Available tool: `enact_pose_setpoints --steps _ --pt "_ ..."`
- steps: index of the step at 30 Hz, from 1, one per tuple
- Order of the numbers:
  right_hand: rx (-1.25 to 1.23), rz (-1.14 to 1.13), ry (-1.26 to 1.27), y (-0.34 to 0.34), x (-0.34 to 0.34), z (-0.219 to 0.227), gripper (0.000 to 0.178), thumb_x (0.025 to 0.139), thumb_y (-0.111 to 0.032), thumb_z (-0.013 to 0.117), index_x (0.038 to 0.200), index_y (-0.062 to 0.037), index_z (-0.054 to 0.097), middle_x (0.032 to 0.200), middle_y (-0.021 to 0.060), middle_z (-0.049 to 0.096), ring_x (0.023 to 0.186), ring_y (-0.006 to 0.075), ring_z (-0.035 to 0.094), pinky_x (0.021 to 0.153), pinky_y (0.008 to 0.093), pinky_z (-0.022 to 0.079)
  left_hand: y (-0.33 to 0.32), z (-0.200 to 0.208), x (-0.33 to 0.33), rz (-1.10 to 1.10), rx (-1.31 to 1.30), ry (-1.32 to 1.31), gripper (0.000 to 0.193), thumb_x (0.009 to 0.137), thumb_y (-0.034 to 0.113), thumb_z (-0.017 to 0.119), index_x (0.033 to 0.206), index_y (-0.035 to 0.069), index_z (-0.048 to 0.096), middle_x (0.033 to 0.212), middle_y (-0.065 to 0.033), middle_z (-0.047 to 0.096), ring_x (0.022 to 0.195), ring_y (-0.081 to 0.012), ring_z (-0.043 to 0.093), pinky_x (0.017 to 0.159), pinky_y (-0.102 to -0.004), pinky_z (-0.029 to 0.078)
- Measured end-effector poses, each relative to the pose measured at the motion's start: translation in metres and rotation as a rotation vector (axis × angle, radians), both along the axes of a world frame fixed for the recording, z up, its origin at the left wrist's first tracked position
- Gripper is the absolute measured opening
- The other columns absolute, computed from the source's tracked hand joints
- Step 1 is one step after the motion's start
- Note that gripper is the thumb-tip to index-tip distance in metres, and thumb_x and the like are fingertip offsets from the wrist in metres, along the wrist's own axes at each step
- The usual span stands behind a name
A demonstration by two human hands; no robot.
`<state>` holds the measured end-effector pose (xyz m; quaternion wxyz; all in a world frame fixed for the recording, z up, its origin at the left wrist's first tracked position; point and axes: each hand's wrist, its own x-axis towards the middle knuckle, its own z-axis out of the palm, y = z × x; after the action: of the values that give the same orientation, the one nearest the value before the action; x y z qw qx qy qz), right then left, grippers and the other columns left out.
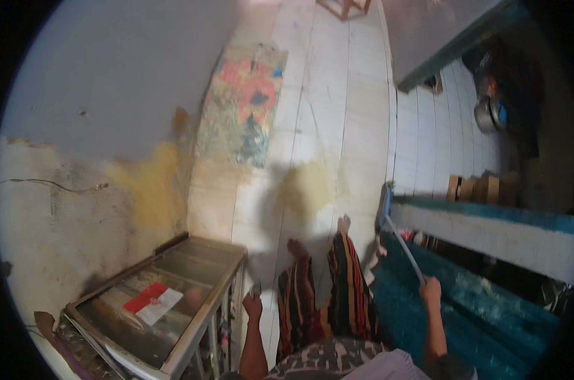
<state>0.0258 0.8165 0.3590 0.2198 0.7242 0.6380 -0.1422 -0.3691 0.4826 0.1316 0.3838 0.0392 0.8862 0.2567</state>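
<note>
My right hand (430,292) is closed around the pale handle of a broom (406,246). Its narrow blue head (386,201) is beside the end of a white-and-teal partition, close to the floor. On the other side of my striped trousers (356,288), my left hand (253,305) is lowered beside a glass-topped cabinet (214,253). Its fingers are curled around a small greyish thing that is too small to make out. Both my bare feet (343,224) stand on the pale tiled floor (366,149).
A worn, colourful mat (246,104) lies along the left wall. A red-and-white packet (153,304) shows on the cabinet. At right are a teal wooden surface (470,310), a metal pot (487,116) and brown boxes (475,188). A wooden stool (344,7) stands far ahead.
</note>
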Motion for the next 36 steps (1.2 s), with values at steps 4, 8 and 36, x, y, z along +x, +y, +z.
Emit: enact_pose_setpoints --steps 4,8,36 --pt "-0.048 0.002 0.1 0.016 0.009 -0.104 0.021 0.077 -0.015 0.049 0.087 -0.0022 0.062 0.076 0.0257 0.055 0.074 0.0397 0.056 0.065 0.0409 0.045 -0.02 -0.059 0.017 -0.165 -0.046 0.216 0.027 0.078 0.016 0.051 0.091 -0.007 0.055 0.078 -0.023 0.057 0.072 -0.0375 0.056 0.067 -0.0415 0.043" --pt "-0.008 -0.02 0.136 0.041 0.01 -0.109 0.022 0.08 -0.015 0.048 0.095 -0.0059 0.061 0.074 0.0247 0.056 0.072 0.0359 0.058 0.064 0.0376 0.045 0.052 -0.053 0.037 -0.198 -0.083 -0.043 0.025 0.079 0.018 0.051 0.086 -0.005 0.057 0.07 -0.0186 0.059 0.065 -0.0336 0.058 0.061 -0.0405 0.044" --pt "-0.241 -0.247 0.19 -0.03 0.029 -0.163 0.029 0.081 -0.023 0.05 0.102 -0.0055 0.059 0.086 0.0209 0.059 0.084 0.0334 0.058 0.071 0.034 0.045 0.065 -0.157 0.048 -0.163 0.01 -0.088 0.03 0.082 0.02 0.053 0.084 -0.01 0.054 0.074 -0.0186 0.059 0.062 -0.0235 0.061 0.054 -0.0355 0.047"
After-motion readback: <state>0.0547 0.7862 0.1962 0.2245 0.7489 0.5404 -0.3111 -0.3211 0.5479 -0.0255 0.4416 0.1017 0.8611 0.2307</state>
